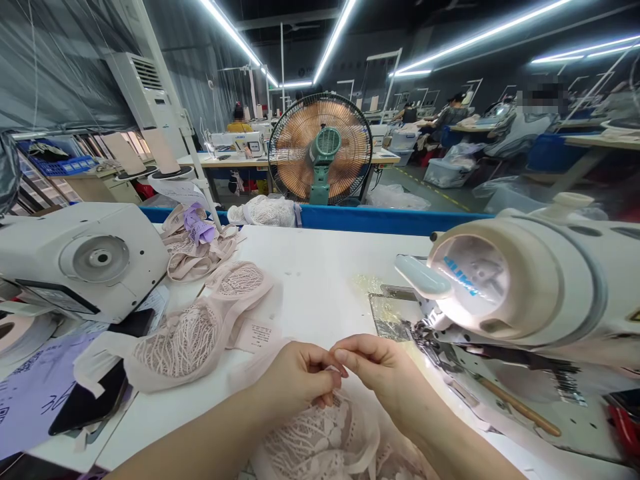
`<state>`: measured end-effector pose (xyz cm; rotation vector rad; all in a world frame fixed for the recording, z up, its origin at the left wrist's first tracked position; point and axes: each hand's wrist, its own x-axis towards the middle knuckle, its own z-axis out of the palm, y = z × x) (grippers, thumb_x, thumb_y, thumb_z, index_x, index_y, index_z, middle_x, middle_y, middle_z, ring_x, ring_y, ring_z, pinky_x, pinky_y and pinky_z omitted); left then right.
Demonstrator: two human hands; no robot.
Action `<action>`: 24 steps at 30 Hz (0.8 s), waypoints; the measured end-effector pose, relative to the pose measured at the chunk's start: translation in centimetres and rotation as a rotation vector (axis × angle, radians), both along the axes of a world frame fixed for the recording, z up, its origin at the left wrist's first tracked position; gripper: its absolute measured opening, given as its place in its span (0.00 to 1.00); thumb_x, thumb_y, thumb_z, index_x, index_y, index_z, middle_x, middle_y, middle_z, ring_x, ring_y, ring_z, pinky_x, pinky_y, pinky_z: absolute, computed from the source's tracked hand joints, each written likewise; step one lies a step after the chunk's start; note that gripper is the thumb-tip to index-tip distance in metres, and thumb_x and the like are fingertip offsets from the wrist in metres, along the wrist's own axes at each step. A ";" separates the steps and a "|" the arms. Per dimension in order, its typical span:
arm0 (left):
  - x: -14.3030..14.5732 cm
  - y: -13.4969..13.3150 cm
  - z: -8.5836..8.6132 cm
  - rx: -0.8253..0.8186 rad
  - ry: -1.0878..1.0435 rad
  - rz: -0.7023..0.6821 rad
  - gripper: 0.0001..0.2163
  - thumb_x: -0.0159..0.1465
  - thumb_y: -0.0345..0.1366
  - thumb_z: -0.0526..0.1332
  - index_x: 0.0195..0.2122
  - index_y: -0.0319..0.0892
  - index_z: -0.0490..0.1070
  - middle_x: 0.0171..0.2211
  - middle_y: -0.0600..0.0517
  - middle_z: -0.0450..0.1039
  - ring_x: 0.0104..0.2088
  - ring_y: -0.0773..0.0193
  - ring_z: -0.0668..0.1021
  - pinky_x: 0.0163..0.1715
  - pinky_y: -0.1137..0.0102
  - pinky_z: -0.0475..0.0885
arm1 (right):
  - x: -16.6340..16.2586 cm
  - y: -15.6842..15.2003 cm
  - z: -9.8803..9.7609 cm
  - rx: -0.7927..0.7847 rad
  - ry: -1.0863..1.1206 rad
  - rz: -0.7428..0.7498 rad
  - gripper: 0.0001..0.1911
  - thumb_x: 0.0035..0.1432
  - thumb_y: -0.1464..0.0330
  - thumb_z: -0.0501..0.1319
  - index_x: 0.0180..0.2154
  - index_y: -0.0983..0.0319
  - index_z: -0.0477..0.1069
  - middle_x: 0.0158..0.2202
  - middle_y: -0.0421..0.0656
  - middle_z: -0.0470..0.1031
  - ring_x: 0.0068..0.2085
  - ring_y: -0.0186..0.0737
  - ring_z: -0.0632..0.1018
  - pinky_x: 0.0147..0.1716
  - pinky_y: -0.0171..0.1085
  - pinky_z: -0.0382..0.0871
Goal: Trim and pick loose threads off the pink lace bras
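Note:
My left hand [300, 377] and my right hand [383, 373] meet at the near middle of the white table [320, 280]. Both pinch the top edge of a pale pink lace bra [320, 443] that lies under my wrists. The fingertips touch each other. A second pink lace bra [193, 337] with a white label lies flat to the left of my hands. The sewing machine head [520, 280] stands just to the right, its presser foot and needle area [425, 333] close to my right hand.
A pile of pink bras [197, 243] sits at the back left beside a white machine [85, 257]. A black phone [95, 393] lies on papers at the left. A standing fan [320, 150] is behind the table. Other people work at far tables.

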<state>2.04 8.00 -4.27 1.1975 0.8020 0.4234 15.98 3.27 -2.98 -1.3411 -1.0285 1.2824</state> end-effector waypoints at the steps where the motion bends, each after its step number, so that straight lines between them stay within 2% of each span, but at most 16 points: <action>1: 0.0 0.0 -0.1 0.001 -0.002 0.005 0.05 0.47 0.32 0.60 0.23 0.36 0.71 0.12 0.58 0.63 0.15 0.74 0.66 0.17 0.76 0.59 | 0.1 0.0 0.0 0.003 -0.005 -0.001 0.08 0.45 0.64 0.62 0.21 0.62 0.74 0.20 0.39 0.70 0.27 0.36 0.69 0.29 0.34 0.63; 10: 0.0 -0.1 -0.2 0.073 0.032 0.025 0.03 0.47 0.30 0.58 0.21 0.37 0.70 0.13 0.58 0.63 0.14 0.74 0.65 0.16 0.77 0.59 | 0.1 0.1 -0.4 0.008 -0.096 0.006 0.10 0.48 0.61 0.60 0.25 0.62 0.72 0.23 0.39 0.70 0.28 0.37 0.69 0.30 0.34 0.62; 14: 0.0 -0.1 -0.1 0.089 0.052 0.048 0.04 0.48 0.33 0.59 0.21 0.37 0.70 0.14 0.58 0.63 0.13 0.75 0.64 0.15 0.77 0.59 | 0.9 -0.3 -0.1 -0.023 -0.263 0.054 0.13 0.48 0.60 0.61 0.34 0.61 0.69 0.16 0.32 0.57 0.21 0.32 0.59 0.21 0.32 0.52; 16: 0.1 -0.1 -0.2 0.054 0.045 0.046 0.05 0.48 0.33 0.59 0.21 0.37 0.70 0.15 0.57 0.64 0.13 0.75 0.65 0.14 0.77 0.59 | 1.3 -0.4 0.1 -0.012 -0.444 0.111 0.10 0.51 0.60 0.58 0.31 0.61 0.67 0.16 0.32 0.53 0.21 0.32 0.56 0.20 0.32 0.49; 19: 0.1 0.0 -0.5 0.007 0.035 0.052 0.05 0.48 0.33 0.59 0.22 0.37 0.70 0.17 0.56 0.66 0.14 0.74 0.67 0.14 0.77 0.59 | 1.6 -0.4 0.2 0.005 -0.651 0.155 0.12 0.56 0.61 0.52 0.25 0.60 0.63 0.18 0.35 0.56 0.22 0.33 0.59 0.21 0.32 0.52; 21: 0.1 0.1 -0.6 -0.001 0.046 0.064 0.05 0.48 0.33 0.59 0.23 0.36 0.71 0.17 0.56 0.67 0.14 0.74 0.67 0.14 0.77 0.60 | 1.9 -0.5 0.3 0.013 -0.762 0.139 0.11 0.57 0.60 0.51 0.30 0.60 0.65 0.19 0.36 0.59 0.22 0.35 0.62 0.21 0.33 0.54; 22: 0.1 0.3 -0.6 -0.007 0.058 0.065 0.05 0.48 0.33 0.60 0.24 0.36 0.71 0.17 0.56 0.67 0.14 0.74 0.67 0.15 0.77 0.61 | 2.1 -0.7 0.4 0.041 -0.837 0.126 0.10 0.56 0.61 0.52 0.34 0.60 0.66 0.22 0.38 0.64 0.23 0.35 0.64 0.22 0.34 0.56; 24: 0.2 0.5 -0.7 -0.032 0.078 0.039 0.05 0.49 0.32 0.60 0.25 0.35 0.71 0.17 0.55 0.67 0.15 0.74 0.68 0.16 0.77 0.62 | 2.7 -1.6 0.9 0.161 -1.039 0.063 0.11 0.57 0.62 0.52 0.39 0.59 0.67 0.37 0.46 0.69 0.25 0.36 0.68 0.23 0.35 0.59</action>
